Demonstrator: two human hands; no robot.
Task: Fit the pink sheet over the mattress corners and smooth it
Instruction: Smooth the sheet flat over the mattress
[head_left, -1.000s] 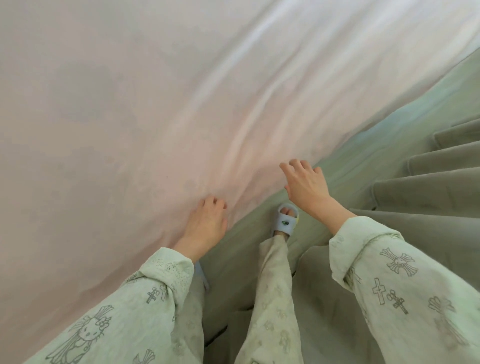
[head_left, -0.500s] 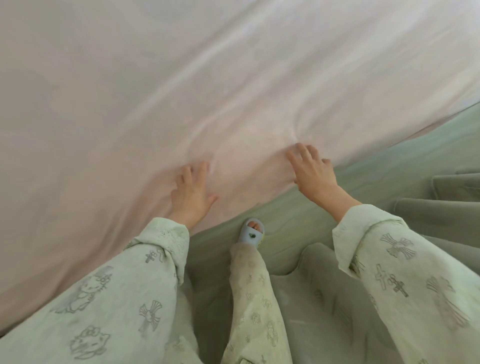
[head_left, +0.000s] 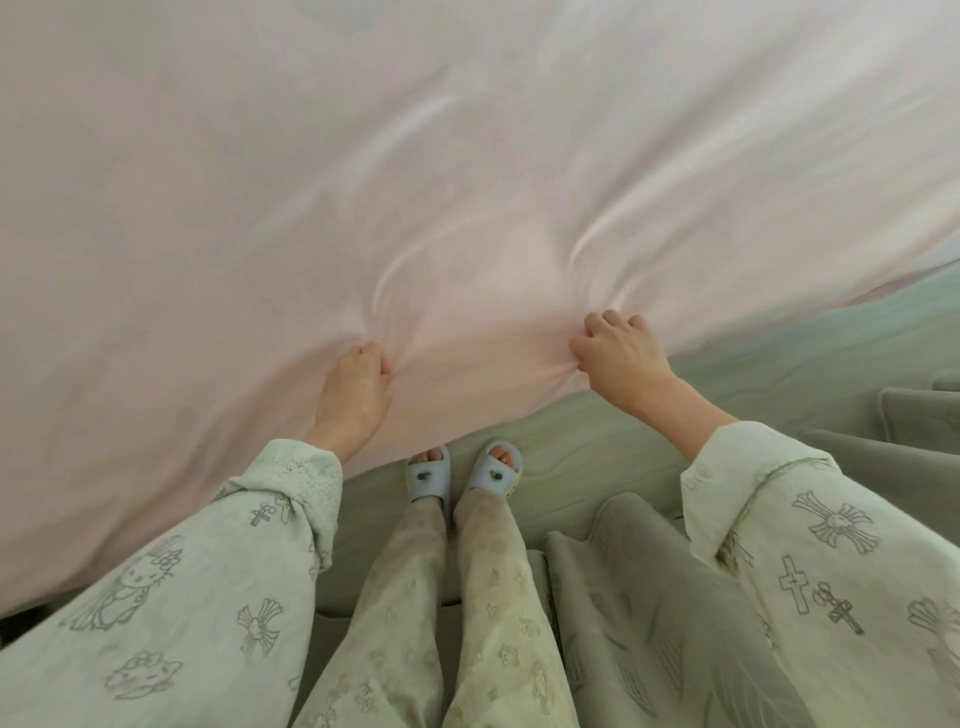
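Observation:
The pink sheet (head_left: 467, 156) spreads across the upper part of the view and hangs down over the near side of the pale green mattress (head_left: 779, 374). My left hand (head_left: 356, 387) grips a bunch of the sheet near its lower edge, fingers curled into the cloth. My right hand (head_left: 621, 356) grips the sheet's edge where it meets the bare mattress side, and folds fan out from both fists. No mattress corner is in view.
My two feet in pale blue slippers (head_left: 462, 473) stand close against the mattress side. Grey-green folded bedding or cushions (head_left: 675, 597) lie at my lower right, with more stacked at the right edge (head_left: 914, 415).
Both hands went from lying flat on the sheet to gripping it in fists. The view has swung so that I face the mattress side squarely, with both feet now showing.

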